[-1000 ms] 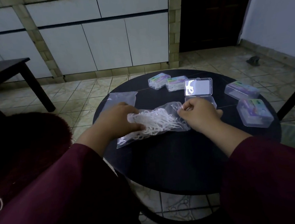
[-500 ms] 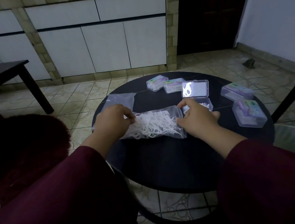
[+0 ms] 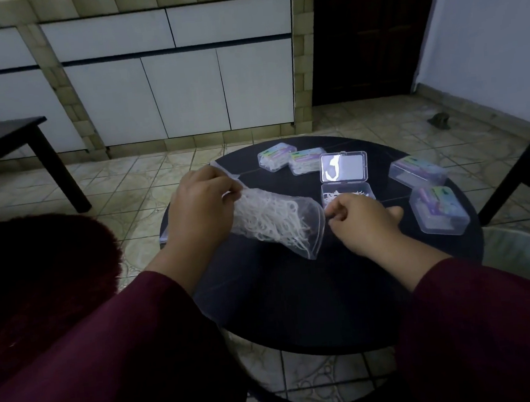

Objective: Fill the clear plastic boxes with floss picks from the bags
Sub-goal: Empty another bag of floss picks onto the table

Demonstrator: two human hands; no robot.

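Item 1: my left hand (image 3: 201, 203), fingers curled and gripping one end of the clear bag (image 3: 278, 222), lifting that end off the round dark table (image 3: 297, 294).
Item 2: the bag, tilted, full of white floss picks (image 3: 271, 219), its lower end toward my right hand.
Item 3: a second clear bag (image 3: 222, 169), flat on the table, mostly hidden behind my left hand.
Item 4: two closed clear boxes (image 3: 277, 156) with coloured labels, far side of the table.
Item 5: the open box (image 3: 346, 190), lid raised, a few picks inside, just beyond my right hand.
Item 6: my right hand (image 3: 361, 221), fingers curled; whether they pinch the bag's edge I cannot tell.
Item 7: two more closed boxes (image 3: 439, 209), right side of the table.
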